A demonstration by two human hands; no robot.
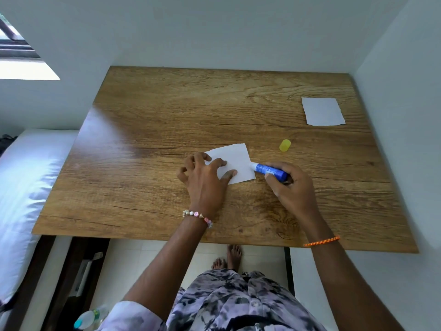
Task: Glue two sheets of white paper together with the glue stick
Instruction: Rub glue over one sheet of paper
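A small white sheet of paper [236, 161] lies near the middle of the wooden table [167, 111]. My left hand [205, 177] presses flat on the sheet's left part, fingers spread. My right hand [291, 187] grips a blue glue stick [270, 171], uncapped, its white tip touching the sheet's right edge. A second white sheet [322, 111] lies flat at the far right of the table. The yellow cap [285, 145] of the glue stick rests on its side between the two sheets.
White walls close in behind and to the right of the table. A bed with a white mattress [26, 187] runs along the left. A plastic bottle [89, 318] lies on the floor at the lower left. My bare feet [229, 258] show under the table's near edge.
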